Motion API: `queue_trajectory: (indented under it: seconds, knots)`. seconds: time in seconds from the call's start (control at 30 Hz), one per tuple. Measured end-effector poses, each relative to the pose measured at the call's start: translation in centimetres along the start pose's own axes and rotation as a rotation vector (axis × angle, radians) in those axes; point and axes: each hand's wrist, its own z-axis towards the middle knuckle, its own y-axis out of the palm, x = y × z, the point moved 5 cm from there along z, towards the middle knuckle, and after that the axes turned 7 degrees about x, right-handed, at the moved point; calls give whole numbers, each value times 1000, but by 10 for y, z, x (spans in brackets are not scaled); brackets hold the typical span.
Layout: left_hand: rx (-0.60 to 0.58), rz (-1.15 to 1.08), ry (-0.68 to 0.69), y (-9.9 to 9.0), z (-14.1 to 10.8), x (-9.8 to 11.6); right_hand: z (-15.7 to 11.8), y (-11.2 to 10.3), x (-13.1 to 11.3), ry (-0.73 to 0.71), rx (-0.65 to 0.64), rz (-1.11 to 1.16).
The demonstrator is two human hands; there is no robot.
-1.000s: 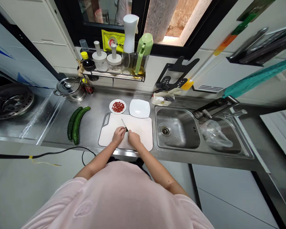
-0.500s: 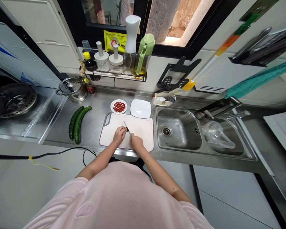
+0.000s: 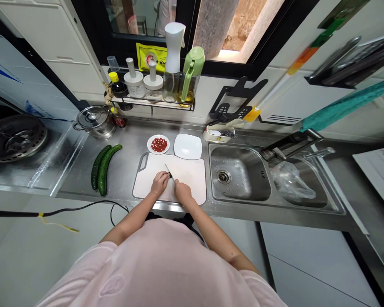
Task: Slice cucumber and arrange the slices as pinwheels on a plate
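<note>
On the white cutting board [image 3: 192, 172] my right hand [image 3: 183, 192] is closed around the handle of a small knife [image 3: 168, 169]. Its blade points away from me and to the left. Just left of the blade, my left hand [image 3: 160, 183] has its fingers bent and pressed together on a small dark green piece [image 3: 170, 175], too small and too covered to name. The blade lies right against that piece, close to the fingertips. Behind the board stand a small plate of chopped red pieces [image 3: 159, 144] and a white square plate [image 3: 188, 147].
Two cucumbers [image 3: 105, 168] lie left of the board. A lidded steel pot [image 3: 96, 123] stands behind them. To the right is a sink [image 3: 243, 172], with a plastic bag [image 3: 291, 179] in the second basin. A rack [image 3: 141, 100] with bottles and jars hangs behind.
The view has shifted slightly. Both hands stay in place on the board, and less of the green piece shows between the left fingertips and the blade.
</note>
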Motion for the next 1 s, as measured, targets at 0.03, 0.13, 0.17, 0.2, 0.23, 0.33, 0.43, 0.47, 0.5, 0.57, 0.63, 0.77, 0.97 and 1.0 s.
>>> queue_trajectory:
  seconds: [0.03, 0.13, 0.17, 0.2, 0.23, 0.33, 0.43, 0.47, 0.5, 0.57, 0.63, 0.77, 0.97, 1.0]
  knots:
    - [-2, -1, 1, 0, 0, 0, 5, -1, -2, -4, 8, 6]
    - [-6, -3, 4, 0, 0, -1, 16, -6, -9, -4, 27, 7]
    - [-8, -3, 5, 1, 0, -1, 19, -7, -10, -3, 33, 3]
    - [-10, -3, 6, 1, 0, -2, 20, -8, -11, -2, 37, 1]
    - [-12, -2, 6, 1, 0, -2, 21, -9, -12, -4, 39, 1]
    - [-12, -2, 5, 1, 0, -2, 18, -9, -11, -8, 40, 4]
    - [-10, -2, 2, 1, 0, -1, 8, -6, -6, 9, 29, -8]
    - [-9, -2, 2, 1, 0, -1, 4, -5, -3, 11, 21, -11]
    - [-9, -1, 2, 1, 0, -1, -1, -3, -1, 13, 10, -9]
    - [-7, -1, -2, 0, 0, -1, -10, 1, 3, 6, -9, 3]
    - [-7, -2, -9, 0, 0, -1, -18, 4, 7, 7, -35, 6]
    - [-8, -8, -14, 0, 0, 0, -27, 9, 13, 29, -51, -2]
    - [-9, -1, -11, 0, 0, 0, -20, 8, 10, 9, -25, -3]
    - [-10, 0, -9, 0, 0, 0, -16, 6, 8, 5, -17, -1]
